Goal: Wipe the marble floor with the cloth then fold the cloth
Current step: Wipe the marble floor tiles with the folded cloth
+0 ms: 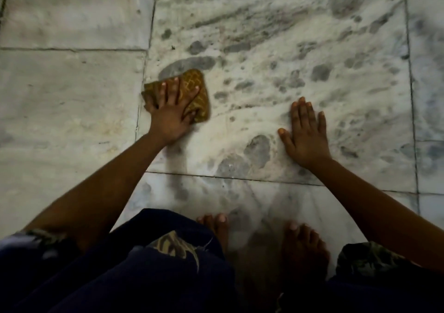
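Crouched wiping of a marble floor, one hand on the cloth.

Bare feet (259, 235) stand at the bottom of the frame. Further up, the right hand (306, 134) lies flat with fingers straight on the marble floor (264, 48), right of centre. The left hand (171, 110), fingers spread, presses the brown patterned cloth (197, 91) down, left of centre.

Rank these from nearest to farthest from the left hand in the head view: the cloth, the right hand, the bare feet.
1. cloth: directly under the left hand, which presses it to the marble floor.
2. right hand: flat on the tile, to the right.
3. bare feet: lowest in the picture, close to the person's body.
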